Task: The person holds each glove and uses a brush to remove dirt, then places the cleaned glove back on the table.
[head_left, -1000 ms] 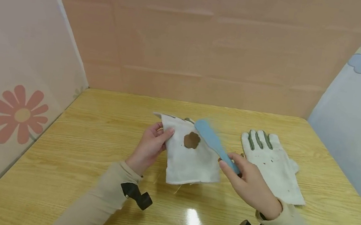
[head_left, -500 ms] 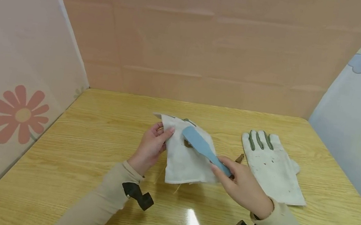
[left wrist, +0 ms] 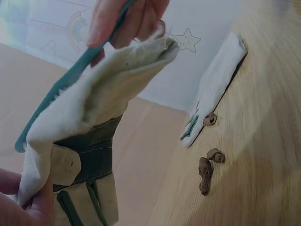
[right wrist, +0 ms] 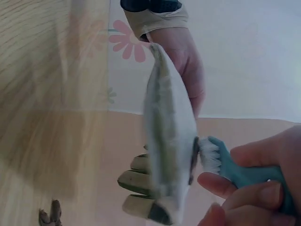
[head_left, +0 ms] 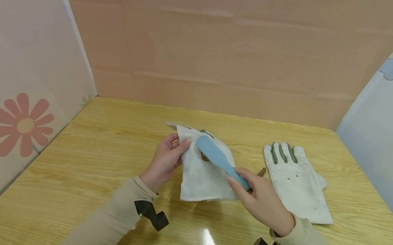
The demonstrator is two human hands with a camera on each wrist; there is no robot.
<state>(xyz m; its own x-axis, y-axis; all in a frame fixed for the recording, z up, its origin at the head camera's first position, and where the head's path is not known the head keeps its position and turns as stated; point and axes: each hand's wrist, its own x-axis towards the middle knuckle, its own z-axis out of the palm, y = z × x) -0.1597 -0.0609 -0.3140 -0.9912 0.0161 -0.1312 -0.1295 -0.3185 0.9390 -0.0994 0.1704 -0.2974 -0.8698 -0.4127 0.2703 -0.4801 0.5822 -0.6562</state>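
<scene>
Brush [head_left: 217,156] partly hides brown patch [head_left: 204,157] on glove [head_left: 203,184].

Left fingers [head_left: 170,139] pinch, right fingers [head_left: 249,177] curl, both forearms [head_left: 108,214] angle inward.

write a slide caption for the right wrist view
Blue brush, its bristles against a brown patch on a white glove seen edge-on.
</scene>
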